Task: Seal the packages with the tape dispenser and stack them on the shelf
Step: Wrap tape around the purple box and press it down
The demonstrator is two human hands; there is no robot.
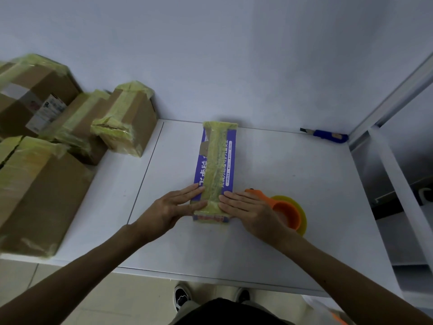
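A long purple box (228, 160) lies lengthwise on the white table (293, 174), with a strip of yellowish tape running down its top and over its near end. My left hand (171, 209) presses flat on the box's near left corner, fingers straight. On the near right corner my right hand (248, 208) presses flat in the same way. The orange tape dispenser (287, 213) with its yellow roll lies on the table just right of my right hand, partly hidden behind it.
Several taped brown cardboard boxes (46, 141) crowd the table's left side. A blue utility knife (328, 135) lies at the far right corner. A white shelf frame (393, 165) stands along the right edge. The wall is close behind.
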